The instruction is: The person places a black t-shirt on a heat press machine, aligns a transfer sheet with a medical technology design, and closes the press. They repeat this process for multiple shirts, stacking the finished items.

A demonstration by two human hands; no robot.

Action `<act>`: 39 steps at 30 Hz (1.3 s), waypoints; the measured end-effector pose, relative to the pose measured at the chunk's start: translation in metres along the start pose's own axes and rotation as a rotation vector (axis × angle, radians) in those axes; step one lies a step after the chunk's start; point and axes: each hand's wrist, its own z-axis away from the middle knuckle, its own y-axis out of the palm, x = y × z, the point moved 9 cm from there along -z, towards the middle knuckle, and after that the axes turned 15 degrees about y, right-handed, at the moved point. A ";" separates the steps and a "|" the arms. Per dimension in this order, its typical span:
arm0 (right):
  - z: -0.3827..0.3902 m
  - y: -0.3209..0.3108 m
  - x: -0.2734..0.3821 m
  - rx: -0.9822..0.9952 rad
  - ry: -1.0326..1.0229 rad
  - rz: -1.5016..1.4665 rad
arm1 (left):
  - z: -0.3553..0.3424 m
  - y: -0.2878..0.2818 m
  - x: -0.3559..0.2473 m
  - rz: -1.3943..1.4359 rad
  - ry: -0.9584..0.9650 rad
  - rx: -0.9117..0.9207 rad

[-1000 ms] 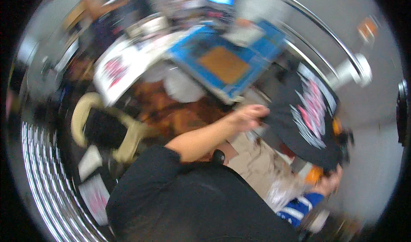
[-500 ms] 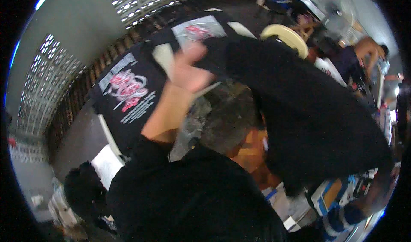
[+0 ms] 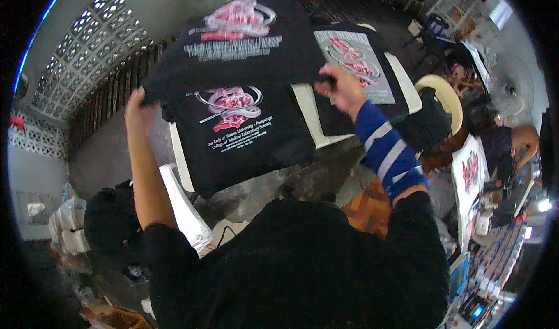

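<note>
Your left hand (image 3: 141, 112) and right hand (image 3: 340, 89) grip a black shirt (image 3: 244, 67) by its near edge, over a second shirt (image 3: 250, 163). Both bear white lettering (image 3: 233, 47) beneath pink prints (image 3: 236, 18); a plastic bag (image 3: 68, 211) at left holds something pale.

We hold a black shirt (image 3: 241, 50) spread out by its near edge, pink-and-white print showing, slightly blurred, above another printed black shirt (image 3: 250, 140).
</note>
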 end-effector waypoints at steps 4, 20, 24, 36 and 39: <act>-0.026 -0.023 -0.119 0.059 0.073 0.311 | 0.132 -0.103 0.067 0.084 -0.144 -0.043; -0.096 -0.147 -0.081 -0.054 -0.845 2.200 | 0.194 0.195 0.248 -1.483 0.268 0.387; -0.106 -0.139 -0.059 0.024 -0.856 1.908 | 0.195 0.316 0.381 -1.167 0.199 0.578; -0.266 -0.327 0.067 -0.384 -0.277 1.179 | 0.248 0.357 0.467 -1.730 -0.001 0.756; -0.328 -0.369 0.129 -0.373 -0.230 1.302 | 0.278 0.346 0.461 -1.758 -0.102 0.754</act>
